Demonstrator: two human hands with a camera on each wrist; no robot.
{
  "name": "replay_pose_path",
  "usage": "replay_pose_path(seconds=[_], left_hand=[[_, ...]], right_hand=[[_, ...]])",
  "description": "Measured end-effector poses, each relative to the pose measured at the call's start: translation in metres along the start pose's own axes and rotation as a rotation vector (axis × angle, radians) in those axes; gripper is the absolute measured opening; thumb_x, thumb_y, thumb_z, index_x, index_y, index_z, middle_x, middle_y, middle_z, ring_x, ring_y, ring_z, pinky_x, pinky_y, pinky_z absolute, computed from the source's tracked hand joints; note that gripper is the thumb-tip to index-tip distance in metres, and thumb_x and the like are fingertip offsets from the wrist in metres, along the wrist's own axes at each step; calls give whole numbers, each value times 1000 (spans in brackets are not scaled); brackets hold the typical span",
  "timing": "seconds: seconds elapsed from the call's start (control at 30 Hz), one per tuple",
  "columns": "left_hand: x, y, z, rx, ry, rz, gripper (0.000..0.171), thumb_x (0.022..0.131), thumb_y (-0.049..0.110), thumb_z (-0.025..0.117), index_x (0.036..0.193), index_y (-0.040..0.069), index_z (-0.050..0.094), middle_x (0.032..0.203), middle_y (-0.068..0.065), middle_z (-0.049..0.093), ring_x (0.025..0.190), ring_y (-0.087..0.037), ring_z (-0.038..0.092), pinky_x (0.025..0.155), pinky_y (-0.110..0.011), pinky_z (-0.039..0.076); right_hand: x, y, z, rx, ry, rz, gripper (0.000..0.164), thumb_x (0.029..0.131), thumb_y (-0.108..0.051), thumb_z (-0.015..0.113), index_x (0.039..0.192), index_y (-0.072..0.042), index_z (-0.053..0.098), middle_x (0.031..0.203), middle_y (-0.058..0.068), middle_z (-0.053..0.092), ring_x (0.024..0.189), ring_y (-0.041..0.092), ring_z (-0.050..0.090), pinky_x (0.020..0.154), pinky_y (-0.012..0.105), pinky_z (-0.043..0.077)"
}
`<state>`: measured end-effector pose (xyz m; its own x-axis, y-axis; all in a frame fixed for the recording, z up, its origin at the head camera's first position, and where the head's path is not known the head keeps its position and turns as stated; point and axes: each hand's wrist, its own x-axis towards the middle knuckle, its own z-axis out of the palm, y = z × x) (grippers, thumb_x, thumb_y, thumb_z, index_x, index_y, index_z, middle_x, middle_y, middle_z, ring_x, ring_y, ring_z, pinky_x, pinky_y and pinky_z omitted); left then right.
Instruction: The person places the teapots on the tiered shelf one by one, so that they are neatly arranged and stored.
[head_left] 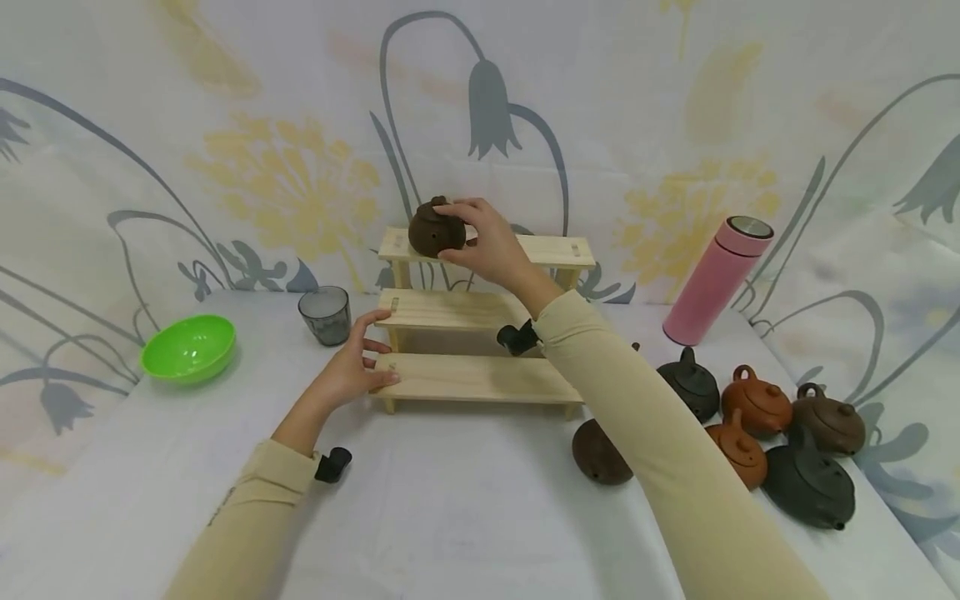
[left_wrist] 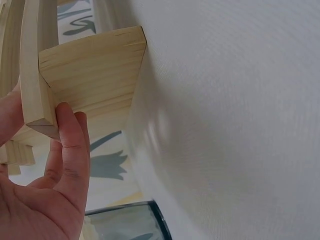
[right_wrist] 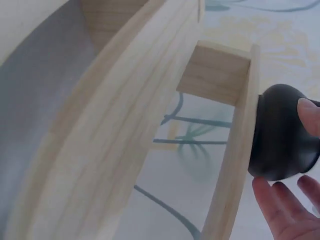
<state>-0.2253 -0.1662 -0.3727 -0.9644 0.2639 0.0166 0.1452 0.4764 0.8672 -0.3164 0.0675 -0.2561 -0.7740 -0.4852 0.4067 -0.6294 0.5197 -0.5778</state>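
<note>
A small dark brown teapot (head_left: 429, 235) is at the left end of the top tier of a three-tier wooden stand (head_left: 480, 379). My right hand (head_left: 491, 242) holds it from the right, thumb and fingers around its body. In the right wrist view the teapot (right_wrist: 280, 135) looks almost black, its base right at the top board. My left hand (head_left: 347, 371) grips the left end of the stand's lowest board; the left wrist view shows thumb and fingers on either side of that board's end (left_wrist: 42, 107).
Left of the stand are a grey glass (head_left: 327, 318) and a green bowl (head_left: 189, 350). To the right stands a pink thermos (head_left: 712, 287), with several teapots (head_left: 813, 483) grouped before it. Another brown teapot (head_left: 598, 454) sits partly behind my right sleeve (head_left: 660, 442).
</note>
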Motion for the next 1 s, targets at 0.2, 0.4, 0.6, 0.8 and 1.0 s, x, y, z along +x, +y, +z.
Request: replay_pose_path(seconds=[0.2, 0.4, 0.6, 0.8, 1.0], left_hand=[[-1, 1, 0, 20, 0, 0, 90, 80, 3, 73, 145, 21, 14, 119, -26, 49, 91, -36, 54, 73, -41, 45], [-2, 0, -2, 11, -6, 7, 90, 80, 3, 73, 145, 19, 14, 119, -28, 47, 90, -38, 54, 71, -41, 46], [0, 0, 1, -22, -16, 16, 91, 79, 1, 73, 146, 20, 13, 119, -29, 46, 88, -36, 55, 68, -36, 46], [0, 0, 1, -32, -26, -8, 90, 80, 0, 72, 146, 22, 14, 120, -28, 45, 89, -36, 55, 65, -33, 47], [-1, 1, 1, -48, -29, -3, 90, 80, -1, 71, 146, 21, 13, 121, -28, 44, 90, -36, 55, 65, -33, 47]], right_hand=[[-28, 0, -12, 129, 67, 25, 58, 80, -13, 75, 133, -10, 51, 133, 8, 44, 121, 30, 44, 90, 32, 44], [-63, 0, -21, 163, 129, -35, 55, 78, -7, 76, 128, -6, 53, 127, 9, 49, 116, 25, 48, 88, 32, 45], [-97, 4, -27, 128, 158, -97, 53, 75, -4, 78, 123, -1, 56, 121, 11, 53, 109, 25, 50, 84, 36, 47], [-123, 6, -31, 119, 172, -132, 48, 73, -2, 78, 118, -2, 60, 120, 12, 54, 108, 21, 50, 86, 36, 46], [-144, 4, -39, 100, 205, -164, 46, 71, 3, 78, 114, 0, 61, 119, 15, 54, 111, 22, 50, 86, 37, 46]])
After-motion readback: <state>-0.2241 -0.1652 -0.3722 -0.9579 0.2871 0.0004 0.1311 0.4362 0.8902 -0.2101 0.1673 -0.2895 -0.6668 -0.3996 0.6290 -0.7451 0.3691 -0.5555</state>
